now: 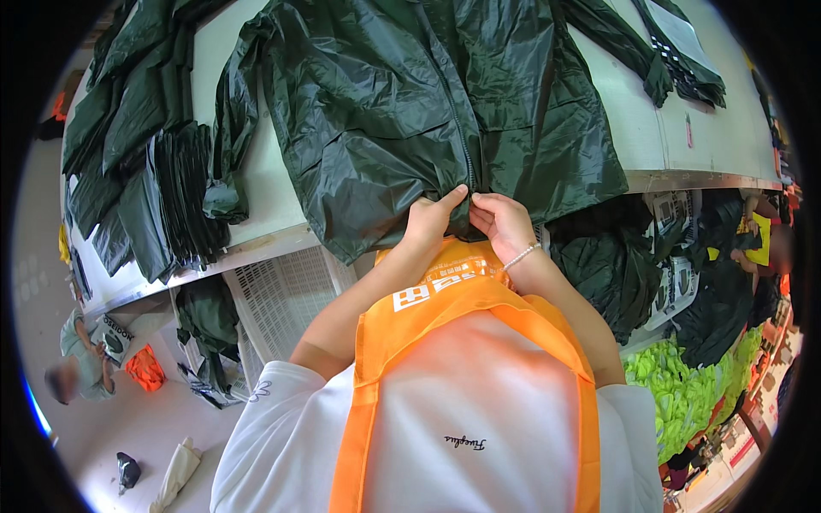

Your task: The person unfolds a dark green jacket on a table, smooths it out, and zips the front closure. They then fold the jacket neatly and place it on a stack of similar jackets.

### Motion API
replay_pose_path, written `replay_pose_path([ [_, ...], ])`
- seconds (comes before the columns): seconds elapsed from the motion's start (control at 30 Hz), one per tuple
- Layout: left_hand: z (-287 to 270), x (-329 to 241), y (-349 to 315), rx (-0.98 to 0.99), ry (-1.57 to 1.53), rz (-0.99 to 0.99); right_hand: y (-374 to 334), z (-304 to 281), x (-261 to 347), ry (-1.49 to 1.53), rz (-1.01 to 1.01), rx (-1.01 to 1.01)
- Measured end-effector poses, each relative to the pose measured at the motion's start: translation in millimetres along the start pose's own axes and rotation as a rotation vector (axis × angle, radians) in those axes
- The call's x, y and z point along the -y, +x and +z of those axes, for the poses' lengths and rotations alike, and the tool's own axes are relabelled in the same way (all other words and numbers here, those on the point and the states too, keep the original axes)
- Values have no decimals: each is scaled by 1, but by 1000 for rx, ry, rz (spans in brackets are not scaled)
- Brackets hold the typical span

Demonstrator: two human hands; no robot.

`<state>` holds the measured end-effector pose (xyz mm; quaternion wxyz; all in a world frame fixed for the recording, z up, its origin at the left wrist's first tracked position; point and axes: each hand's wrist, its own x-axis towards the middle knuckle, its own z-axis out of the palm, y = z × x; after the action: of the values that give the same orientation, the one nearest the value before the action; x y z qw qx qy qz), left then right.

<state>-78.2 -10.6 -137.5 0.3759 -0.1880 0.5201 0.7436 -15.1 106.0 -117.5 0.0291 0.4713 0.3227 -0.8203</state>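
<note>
A dark green, shiny rain jacket (368, 103) lies spread on the white table, its zip running down the front and its hem hanging over the near edge. Both my hands meet at the bottom of the zip. My left hand (434, 215) pinches the hem just left of the zip, thumb on top. On the other side, my right hand (503, 224) grips the hem with thumb and fingers pressed together. The zip's lower end is between them, and its fittings are too small to make out. One sleeve (235, 120) of the jacket lies to the left.
Folded dark green garments (141, 179) are piled on the table (256, 209) at left. More lie at the far right beside a small pink item (689, 130). Below stand white crates (278, 299), dark garments and bright yellow-green garments (676, 398). A person (81, 359) is at far left.
</note>
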Motion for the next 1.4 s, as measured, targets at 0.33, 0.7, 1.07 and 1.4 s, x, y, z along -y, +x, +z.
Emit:
replay_pose_path([
  [0.33, -4, -13, -8, -124, 1000, 296, -5, 9, 10, -58, -4, -26],
  [0.7, -21, -16, -3, -39, 1029, 279, 2, 26, 34, -1900, -1001, 190],
  [1.07, -27, 37, -27, -302, 952, 331, 136, 136, 168, -2281, -1853, 605],
  [1.4, -38, 189, -62, -537, 728, -253, 294, 266, 302, -2262, -1925, -3],
])
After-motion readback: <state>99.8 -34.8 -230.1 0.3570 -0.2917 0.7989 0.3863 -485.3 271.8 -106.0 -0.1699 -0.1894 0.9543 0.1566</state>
